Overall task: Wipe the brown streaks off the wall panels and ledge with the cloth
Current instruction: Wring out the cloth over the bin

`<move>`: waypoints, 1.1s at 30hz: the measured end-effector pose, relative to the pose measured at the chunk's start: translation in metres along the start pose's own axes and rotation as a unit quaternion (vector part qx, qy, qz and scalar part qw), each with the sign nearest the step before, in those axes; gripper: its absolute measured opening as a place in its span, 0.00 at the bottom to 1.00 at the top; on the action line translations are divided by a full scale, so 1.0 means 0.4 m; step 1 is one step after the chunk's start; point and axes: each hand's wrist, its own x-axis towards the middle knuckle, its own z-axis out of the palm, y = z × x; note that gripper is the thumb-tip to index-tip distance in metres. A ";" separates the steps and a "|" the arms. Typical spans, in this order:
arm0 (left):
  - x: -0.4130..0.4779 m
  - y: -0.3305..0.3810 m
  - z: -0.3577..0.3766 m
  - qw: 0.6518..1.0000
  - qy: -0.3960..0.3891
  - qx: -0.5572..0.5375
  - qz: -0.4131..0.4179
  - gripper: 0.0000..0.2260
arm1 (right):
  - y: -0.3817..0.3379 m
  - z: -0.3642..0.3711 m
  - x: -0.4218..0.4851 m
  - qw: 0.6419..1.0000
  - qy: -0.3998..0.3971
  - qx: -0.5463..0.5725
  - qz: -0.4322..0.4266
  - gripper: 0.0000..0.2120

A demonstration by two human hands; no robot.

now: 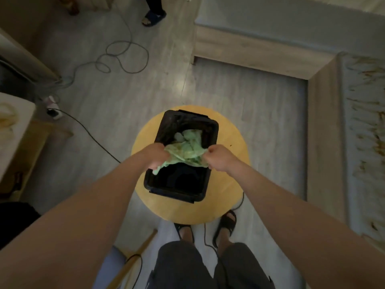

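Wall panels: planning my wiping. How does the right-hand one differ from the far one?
The pale right-hand wall panel is covered in brown streaks; the pale far wall panel looks clean. The right-hand one runs down the frame, the far one across. Both border light wooden ledges.

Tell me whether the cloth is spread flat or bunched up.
Bunched. The cloth is crumpled and pulled between the left hand and right hand, over the black tub.

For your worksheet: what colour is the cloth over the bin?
The cloth is pale green; head view.
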 end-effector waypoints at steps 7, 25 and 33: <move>0.092 -0.071 0.089 0.996 0.073 0.042 0.042 0.15 | -0.004 0.052 0.139 0.986 0.109 -0.103 -0.071 0.22; 0.315 -0.158 0.262 0.807 -0.083 -0.560 -0.168 0.23 | 0.034 0.298 0.407 0.988 0.057 -0.139 -0.039 0.16; 0.344 -0.103 0.235 0.752 -0.075 -0.632 -0.173 0.22 | 0.042 0.312 0.249 0.966 0.080 -0.063 -0.236 0.18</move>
